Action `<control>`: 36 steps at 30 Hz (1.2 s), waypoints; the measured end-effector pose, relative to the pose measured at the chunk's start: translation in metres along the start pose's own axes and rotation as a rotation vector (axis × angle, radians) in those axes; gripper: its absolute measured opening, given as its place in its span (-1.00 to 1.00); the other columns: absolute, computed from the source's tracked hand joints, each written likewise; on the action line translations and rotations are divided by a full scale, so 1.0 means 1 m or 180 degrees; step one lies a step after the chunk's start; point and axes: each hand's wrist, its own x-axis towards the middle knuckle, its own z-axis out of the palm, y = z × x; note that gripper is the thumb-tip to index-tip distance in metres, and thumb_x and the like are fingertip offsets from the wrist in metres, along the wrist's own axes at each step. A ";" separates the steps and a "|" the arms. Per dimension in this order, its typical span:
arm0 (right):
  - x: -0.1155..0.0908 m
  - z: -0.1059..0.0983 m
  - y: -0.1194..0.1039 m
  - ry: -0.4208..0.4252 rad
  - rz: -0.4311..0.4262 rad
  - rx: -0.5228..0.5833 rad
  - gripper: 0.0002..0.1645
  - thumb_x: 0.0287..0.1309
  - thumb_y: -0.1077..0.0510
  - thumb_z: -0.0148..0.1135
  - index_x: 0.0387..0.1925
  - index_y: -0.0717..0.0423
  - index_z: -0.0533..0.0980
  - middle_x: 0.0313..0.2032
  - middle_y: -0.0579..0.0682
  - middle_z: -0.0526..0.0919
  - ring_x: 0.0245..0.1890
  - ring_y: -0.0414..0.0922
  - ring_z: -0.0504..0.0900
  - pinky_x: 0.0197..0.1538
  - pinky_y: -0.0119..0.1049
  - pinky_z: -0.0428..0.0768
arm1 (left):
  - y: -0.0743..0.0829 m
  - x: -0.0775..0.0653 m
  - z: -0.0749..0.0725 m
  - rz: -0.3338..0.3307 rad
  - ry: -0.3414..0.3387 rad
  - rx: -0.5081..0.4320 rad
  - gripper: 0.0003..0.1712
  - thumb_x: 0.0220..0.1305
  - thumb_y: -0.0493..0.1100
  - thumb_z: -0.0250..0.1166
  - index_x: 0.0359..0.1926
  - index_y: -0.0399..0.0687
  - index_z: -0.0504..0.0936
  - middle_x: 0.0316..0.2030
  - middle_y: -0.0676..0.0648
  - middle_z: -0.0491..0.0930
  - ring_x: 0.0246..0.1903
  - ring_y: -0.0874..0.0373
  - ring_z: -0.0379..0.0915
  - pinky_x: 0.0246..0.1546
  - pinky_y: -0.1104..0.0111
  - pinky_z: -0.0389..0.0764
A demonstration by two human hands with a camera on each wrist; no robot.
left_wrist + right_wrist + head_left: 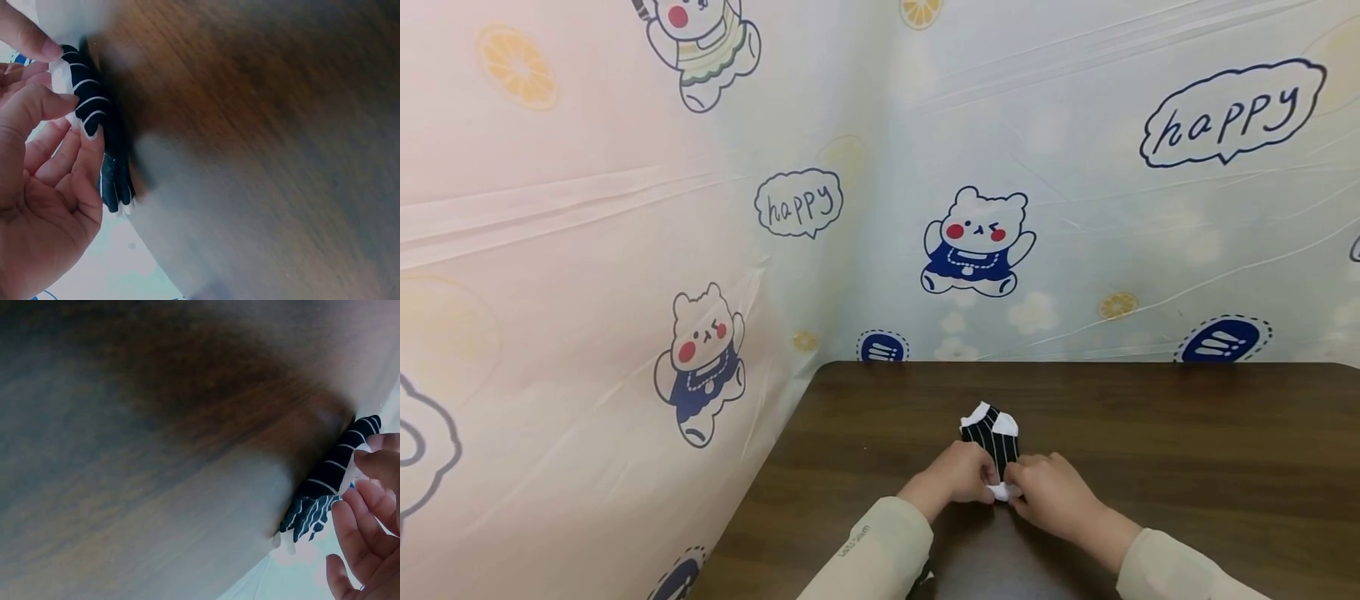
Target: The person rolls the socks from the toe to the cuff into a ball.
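Note:
A black sock [983,433] with thin white stripes and white trim lies on the brown table. Its white near end is pinched between the fingertips of both hands. My left hand [958,473] grips it from the left, thumb and fingers on the edge. From the right, my right hand [1052,493] pinches the same end, close beside the left. Seen from the left wrist, the sock [112,150] bulges up where the left thumb presses it. In the right wrist view, the far part of the sock [309,515] looks bunched and folded.
The wooden table [1150,433] meets a printed curtain [1075,250] at the back, and another curtain side [587,333] runs along the left. A small dark thing with white [922,579] shows partly behind the left sleeve, near the bottom of the head view.

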 end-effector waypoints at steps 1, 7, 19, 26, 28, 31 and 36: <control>0.000 0.001 -0.001 -0.0005 -0.0009 -0.0016 -0.64 -0.39 0.18 0.51 -0.60 -0.02 0.41 -0.62 -0.22 0.39 -0.59 -0.18 0.46 -0.55 -0.28 0.27 | -0.001 0.000 0.000 -0.0024 -0.0016 -0.0034 -0.85 -0.10 -0.21 0.50 -0.56 0.03 0.65 -0.68 0.24 0.47 -0.61 0.40 0.32 -0.53 0.59 0.35; 0.004 0.005 -0.002 -0.0137 0.0021 -0.0073 -0.62 -0.41 0.24 0.46 -0.69 -0.06 0.34 -0.67 -0.20 0.37 -0.63 -0.16 0.47 -0.56 -0.28 0.25 | -0.002 -0.002 0.001 -0.0038 -0.0048 -0.0130 -0.88 -0.08 -0.22 0.48 -0.55 0.02 0.67 -0.67 0.25 0.47 -0.61 0.41 0.32 -0.53 0.59 0.36; 0.012 0.011 0.001 -0.0410 0.0082 0.0005 -0.65 -0.46 0.23 0.36 -0.74 -0.06 0.30 -0.71 -0.17 0.34 -0.70 -0.19 0.38 -0.61 -0.21 0.36 | -0.006 -0.016 0.006 0.0117 0.0403 -0.0040 -0.85 -0.08 -0.19 0.46 -0.41 0.02 0.67 -0.56 0.22 0.49 -0.53 0.40 0.33 -0.47 0.57 0.36; 0.017 0.010 0.003 -0.0712 0.0373 0.0093 -0.64 -0.44 0.23 0.35 -0.79 -0.07 0.27 -0.75 -0.19 0.32 -0.73 -0.22 0.29 -0.63 -0.18 0.36 | -0.009 -0.025 0.011 0.0240 0.0833 0.0546 -0.75 -0.11 -0.08 0.54 -0.39 0.11 0.63 -0.50 0.20 0.43 -0.47 0.39 0.34 -0.39 0.52 0.38; 0.018 0.010 0.003 -0.0786 0.0444 0.0159 -0.62 -0.43 0.23 0.35 -0.80 -0.07 0.26 -0.77 -0.20 0.29 -0.74 -0.22 0.26 -0.65 -0.19 0.35 | -0.009 -0.027 0.012 0.0278 0.0889 0.0668 -0.75 -0.10 -0.07 0.54 -0.40 0.13 0.63 -0.50 0.22 0.43 -0.46 0.39 0.35 -0.36 0.51 0.38; 0.019 0.008 0.004 -0.0911 0.0548 0.0295 -0.61 -0.40 0.24 0.35 -0.80 -0.06 0.25 -0.78 -0.22 0.26 -0.74 -0.22 0.23 -0.64 -0.21 0.33 | -0.009 -0.029 0.013 0.0362 0.0935 0.0799 -0.76 -0.09 -0.07 0.54 -0.40 0.15 0.63 -0.49 0.22 0.44 -0.44 0.39 0.37 -0.34 0.49 0.39; 0.021 0.005 0.004 -0.1050 0.0692 0.0518 -0.63 -0.36 0.26 0.35 -0.80 -0.05 0.28 -0.78 -0.22 0.25 -0.72 -0.22 0.23 -0.63 -0.23 0.30 | -0.008 -0.031 0.013 0.0484 0.0977 0.0986 -0.76 -0.09 -0.06 0.54 -0.38 0.15 0.64 -0.46 0.21 0.48 -0.39 0.37 0.44 -0.32 0.49 0.40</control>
